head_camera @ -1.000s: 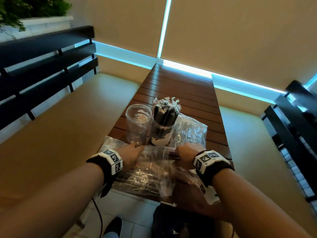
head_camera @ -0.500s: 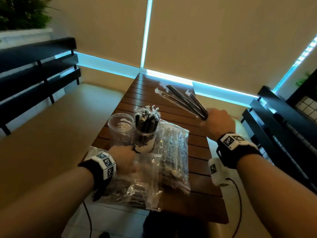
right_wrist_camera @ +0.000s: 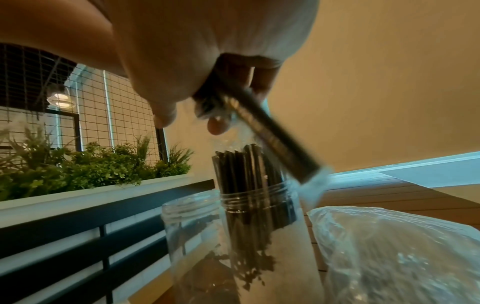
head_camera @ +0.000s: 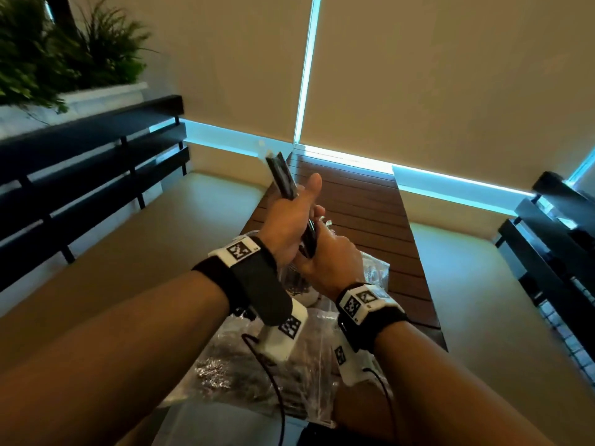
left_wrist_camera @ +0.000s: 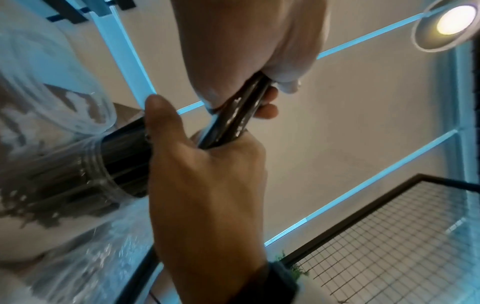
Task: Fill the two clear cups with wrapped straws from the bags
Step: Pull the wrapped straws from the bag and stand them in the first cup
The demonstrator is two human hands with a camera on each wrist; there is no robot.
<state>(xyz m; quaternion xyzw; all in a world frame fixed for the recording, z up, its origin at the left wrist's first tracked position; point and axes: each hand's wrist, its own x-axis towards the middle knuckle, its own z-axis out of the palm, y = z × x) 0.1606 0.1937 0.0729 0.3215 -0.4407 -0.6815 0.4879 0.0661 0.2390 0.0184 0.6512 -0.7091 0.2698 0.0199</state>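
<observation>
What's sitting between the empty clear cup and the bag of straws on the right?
In the right wrist view, the straw-filled cup stands between the empty cup and the bag.

Both forearms reach forward, each wrist wearing a black band with white marker blocks. The left hand (head_camera: 291, 217) is raised with thumb extended upward and fingers wrapped. The right hand (head_camera: 331, 255) sits just below and against it, fingers curled in a grip.
</observation>
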